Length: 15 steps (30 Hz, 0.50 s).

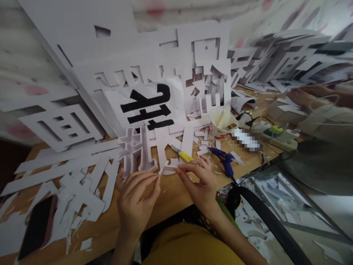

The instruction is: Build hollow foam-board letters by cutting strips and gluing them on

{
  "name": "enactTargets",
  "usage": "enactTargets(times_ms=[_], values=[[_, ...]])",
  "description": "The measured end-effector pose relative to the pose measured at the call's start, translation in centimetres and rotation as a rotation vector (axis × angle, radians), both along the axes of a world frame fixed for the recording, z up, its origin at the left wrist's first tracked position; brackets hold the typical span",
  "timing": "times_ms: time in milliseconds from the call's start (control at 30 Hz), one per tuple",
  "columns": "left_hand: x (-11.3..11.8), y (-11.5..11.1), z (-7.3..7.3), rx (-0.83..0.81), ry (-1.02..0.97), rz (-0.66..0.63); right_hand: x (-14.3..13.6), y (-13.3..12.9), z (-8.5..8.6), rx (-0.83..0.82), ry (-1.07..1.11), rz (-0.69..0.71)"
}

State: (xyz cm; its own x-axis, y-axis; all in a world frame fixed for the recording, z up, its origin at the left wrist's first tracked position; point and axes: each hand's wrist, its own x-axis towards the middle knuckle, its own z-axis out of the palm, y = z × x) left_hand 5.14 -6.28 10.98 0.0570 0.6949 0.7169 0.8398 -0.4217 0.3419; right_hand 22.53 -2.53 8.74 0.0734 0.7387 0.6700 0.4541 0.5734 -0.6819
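Note:
Between both hands, over the table's front edge, is a small bent strip of white foam board [169,168]. My left hand [139,198] pinches its left end between thumb and fingertips. The right end is pinched by my right hand [200,182], which wears a ring. Just behind my left hand stands a white three-dimensional character with raised walls [135,149]. A yellow utility knife [185,156] with its blade out lies beyond my right hand. To the right of it rests a blue hot glue gun [224,159], its cord running off the table edge.
Cut white boards [79,127] lean along the wall, with a printed black character sheet [149,103]. A paper tub [220,127] stands behind the glue gun. Flat offcuts and a phone [38,224] lie left. At right are a power strip [284,141] and another person's hands [306,95].

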Motion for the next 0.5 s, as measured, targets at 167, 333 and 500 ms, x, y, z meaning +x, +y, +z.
enactTargets(times_ms=[167, 333, 500], values=[[-0.04, -0.03, -0.01, 0.014, 0.031, 0.000, 0.03, -0.02, -0.17, 0.009, -0.021, -0.028], [-0.01, -0.24, 0.12, 0.029, 0.041, -0.005, 0.10, -0.02, -0.30, 0.006, -0.058, -0.062], [0.13, -0.42, 0.29, 0.023, 0.040, -0.009, 0.09, 0.01, -0.24, 0.017, -0.085, -0.091]])
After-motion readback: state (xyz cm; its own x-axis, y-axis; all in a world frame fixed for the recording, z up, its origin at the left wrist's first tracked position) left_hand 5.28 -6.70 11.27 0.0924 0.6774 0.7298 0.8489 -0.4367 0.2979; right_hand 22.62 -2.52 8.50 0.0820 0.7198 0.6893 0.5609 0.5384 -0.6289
